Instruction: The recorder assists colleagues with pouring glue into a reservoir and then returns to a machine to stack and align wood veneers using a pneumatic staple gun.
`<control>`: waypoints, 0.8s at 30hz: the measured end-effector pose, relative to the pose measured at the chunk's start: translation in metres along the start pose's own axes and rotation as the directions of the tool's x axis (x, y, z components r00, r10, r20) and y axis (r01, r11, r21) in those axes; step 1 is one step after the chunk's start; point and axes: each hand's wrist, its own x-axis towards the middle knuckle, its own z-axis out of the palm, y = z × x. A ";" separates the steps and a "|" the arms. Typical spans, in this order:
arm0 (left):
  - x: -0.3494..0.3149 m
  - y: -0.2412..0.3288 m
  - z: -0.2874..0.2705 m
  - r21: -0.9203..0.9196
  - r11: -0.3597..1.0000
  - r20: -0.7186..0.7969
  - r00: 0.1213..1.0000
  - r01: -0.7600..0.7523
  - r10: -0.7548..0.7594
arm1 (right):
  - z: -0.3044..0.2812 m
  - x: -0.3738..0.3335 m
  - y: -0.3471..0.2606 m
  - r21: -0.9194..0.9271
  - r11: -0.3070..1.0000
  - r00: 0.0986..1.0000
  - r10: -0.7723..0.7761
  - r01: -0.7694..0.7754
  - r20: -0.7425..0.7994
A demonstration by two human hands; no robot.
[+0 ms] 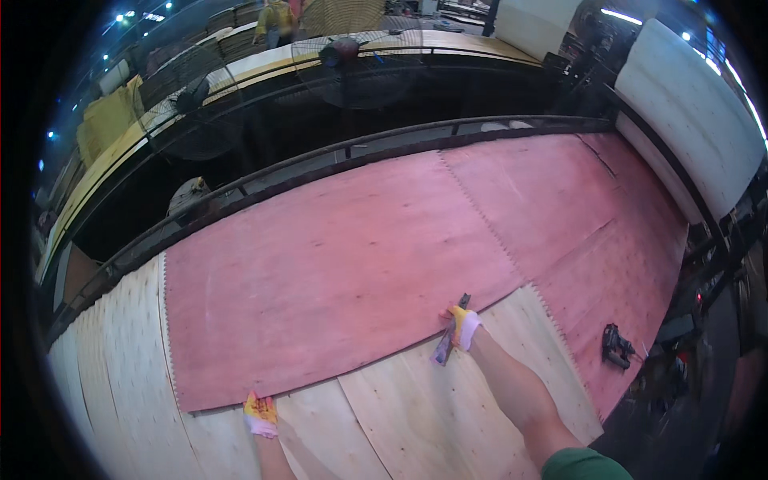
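Two gloved hands work on one large red veneer sheet, which lies over pale wood sheets. The left hand, at 7 o'clock, presses with closed fingers on the red sheet's near edge. The right hand, at 5 o'clock, is clamped around one dark knife-like tool at the same edge. One black nail gun lies at 4 o'clock. Two standing fans are at 12 o'clock.

Wide open run across red veneer sheet and pale sheets between left hand and right hand, only obstacles being black nail gun near right edge and metal rail along far side.
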 end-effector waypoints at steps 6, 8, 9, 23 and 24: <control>-0.006 0.010 -0.008 0.016 1.000 0.010 1.000 0.002 -0.002 | 0.024 0.002 -0.007 -0.254 0.952 0.985 0.166 -0.173 -0.049; -0.002 0.012 -0.011 0.008 1.000 -0.027 0.999 -0.016 0.016 | 0.033 0.004 -0.008 -0.194 0.966 0.985 0.157 -0.168 -0.073; -0.001 0.009 -0.008 0.016 1.000 -0.022 1.000 -0.009 0.009 | 0.031 0.008 -0.009 -0.146 0.976 0.985 0.146 -0.159 -0.094; 0.008 0.006 -0.017 -0.093 0.995 0.093 0.995 -0.024 0.033 | -0.001 0.018 0.022 -0.277 0.958 0.993 -0.102 0.081 -0.062; 0.010 0.003 -0.015 -0.103 0.994 0.048 0.998 -0.039 0.045 | -0.011 0.010 0.015 -0.255 0.965 0.993 -0.025 0.054 0.114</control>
